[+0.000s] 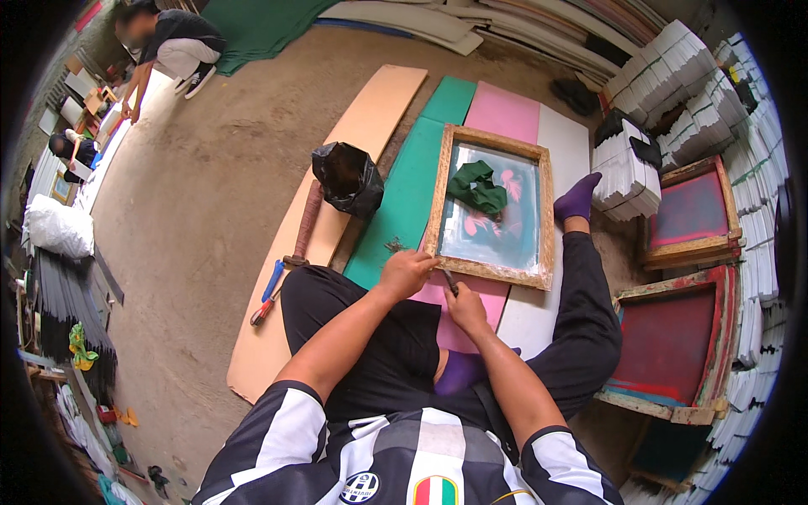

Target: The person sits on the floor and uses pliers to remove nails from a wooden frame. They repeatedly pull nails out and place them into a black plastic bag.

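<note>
A wooden screen-printing frame (545, 210) with blue-grey mesh and pink leaf shapes lies in front of me. My left hand (407, 274) is closed at its near left corner, fingertips on the wood. Just right of that, my right hand (468, 309) grips a slim dark-handled tool (451, 284) whose tip points at the frame's near edge; its exact kind is hard to make out. On the mesh rests a crumpled dark green cloth (477, 188). Small dark bits (393, 245) are scattered on the green board beside my left hand.
Coloured boards lie under the frame, with a peach board (370, 114) at left. On it are a black plastic bag (347, 180), a hammer-like tool (307, 223) and a blue-handled tool (273, 280). Red-meshed frames (661, 341) and paper stacks (627, 172) stand right. Two people work far left.
</note>
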The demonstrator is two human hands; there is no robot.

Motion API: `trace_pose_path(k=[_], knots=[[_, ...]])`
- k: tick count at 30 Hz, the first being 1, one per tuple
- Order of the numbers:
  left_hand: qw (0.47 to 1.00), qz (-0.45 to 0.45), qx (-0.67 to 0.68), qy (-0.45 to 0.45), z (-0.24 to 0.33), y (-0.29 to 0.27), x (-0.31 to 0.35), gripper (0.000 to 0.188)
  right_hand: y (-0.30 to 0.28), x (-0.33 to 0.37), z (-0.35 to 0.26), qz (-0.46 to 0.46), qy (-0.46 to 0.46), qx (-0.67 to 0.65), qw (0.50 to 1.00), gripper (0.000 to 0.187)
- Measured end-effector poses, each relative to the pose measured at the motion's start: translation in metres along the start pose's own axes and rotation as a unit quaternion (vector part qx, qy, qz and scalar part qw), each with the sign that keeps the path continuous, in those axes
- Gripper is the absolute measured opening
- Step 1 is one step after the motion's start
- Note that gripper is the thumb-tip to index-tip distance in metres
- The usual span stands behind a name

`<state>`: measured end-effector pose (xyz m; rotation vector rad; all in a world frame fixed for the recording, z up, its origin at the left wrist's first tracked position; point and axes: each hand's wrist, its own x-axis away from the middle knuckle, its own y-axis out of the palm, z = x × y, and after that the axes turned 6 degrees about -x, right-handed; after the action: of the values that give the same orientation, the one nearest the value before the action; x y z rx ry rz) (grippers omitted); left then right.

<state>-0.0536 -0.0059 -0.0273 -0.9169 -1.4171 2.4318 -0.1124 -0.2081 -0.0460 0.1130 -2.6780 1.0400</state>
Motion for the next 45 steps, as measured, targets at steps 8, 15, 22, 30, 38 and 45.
trace_pose_path(k=[8,15,22,30,38,45], knots=[[0.996,-0.029,-0.076,0.033,-0.020,0.003,0.002,0.013,0.013,-0.020,0.007,-0.112,-0.083,-0.044,0.989,0.028],[0.984,-0.017,-0.099,-0.145,-0.037,0.002,0.005,0.010,0.000,-0.025,-0.005,-0.274,0.139,-0.275,0.911,0.029],[0.888,-0.202,-0.171,-0.376,-0.047,-0.004,-0.002,0.026,-0.025,-0.025,0.008,-0.219,0.237,-0.317,0.892,0.025],[0.924,-0.138,-0.067,-0.350,-0.033,0.003,0.001,0.037,-0.041,-0.037,0.003,-0.256,0.267,-0.297,0.880,0.030],[0.950,-0.179,-0.037,-0.253,-0.001,0.009,-0.002,0.037,-0.052,-0.054,-0.004,-0.275,0.279,-0.251,0.885,0.039],[0.948,-0.187,-0.013,-0.255,-0.001,0.011,-0.005,0.037,-0.064,-0.072,-0.014,-0.300,0.281,-0.169,0.896,0.035]])
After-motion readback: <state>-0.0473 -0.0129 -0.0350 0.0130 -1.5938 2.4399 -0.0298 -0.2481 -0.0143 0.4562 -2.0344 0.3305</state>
